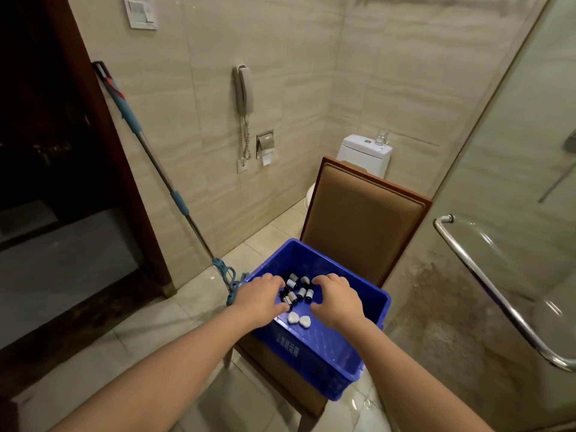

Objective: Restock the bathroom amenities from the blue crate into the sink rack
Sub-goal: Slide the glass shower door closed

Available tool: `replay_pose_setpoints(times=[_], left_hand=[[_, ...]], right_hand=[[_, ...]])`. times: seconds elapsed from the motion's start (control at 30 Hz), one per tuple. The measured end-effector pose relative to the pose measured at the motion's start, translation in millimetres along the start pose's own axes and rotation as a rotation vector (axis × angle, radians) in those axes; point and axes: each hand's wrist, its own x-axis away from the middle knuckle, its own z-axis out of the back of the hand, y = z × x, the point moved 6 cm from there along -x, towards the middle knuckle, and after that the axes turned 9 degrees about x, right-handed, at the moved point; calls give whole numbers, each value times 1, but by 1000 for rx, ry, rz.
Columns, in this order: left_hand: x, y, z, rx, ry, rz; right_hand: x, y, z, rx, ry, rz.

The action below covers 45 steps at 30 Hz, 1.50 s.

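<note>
Chair (pixel 364 219): it carries the blue crate on its seat, and the crate's near corner seems to reach past the seat edge. Leaning on that side could tip the crate onto the floor.
Blue crate (pixel 314 347): the walls are tall and both forearms reach in over the near rim. A quick lift could catch a wrist on the rim and drag the crate forward.
Sink rack: it is not in view, so each load has to be carried away from here. An overfull handful may shed pieces on the way.
Left hand (pixel 260 299): the fingers curl down over the bottles. I cannot tell whether the grip has closed on any.
Right hand (pixel 338 299): the grip is likewise curled and at the edge of the cluster. I cannot tell whether it holds anything.
Small bottles (pixel 299 289): they lie loose and jumbled on the crate floor between the hands. Being round, they may roll out of a scoop.
White pieces (pixel 299 319): two lie nearer the body, apart from the bottles, and are easily missed.
</note>
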Motion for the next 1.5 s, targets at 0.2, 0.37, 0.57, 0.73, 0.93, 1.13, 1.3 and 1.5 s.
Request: replay_pose_setpoints(times=[0.2,0.37,0.57,0.73,0.93,1.13,1.3,1.5], left_hand=[[-36,-36,13,-15,-57,-37],[-64,-52,7,-12,-105,-56],[-98,-63,-15,15,-184,-45],[-143,-70,-36,33,-240,-20],[-211,-75,-77,49,-352,41],[-270,-88,-129,96,-421,140],[-310,-112,-180,105,-477,220],[-343,-140,-233,122,-498,270]], right_hand=[[-33,-18,-11,-43,-8,-75],[-56,-16,-22,-47,-47,-122],[-86,-2,-46,-39,-129,-162],[-127,17,-65,-54,-185,-179],[-184,57,-103,-76,-294,-210],[-233,95,-157,-108,-409,-232],[-269,115,-210,-169,-490,-256],[-304,136,-264,-235,-538,-290]])
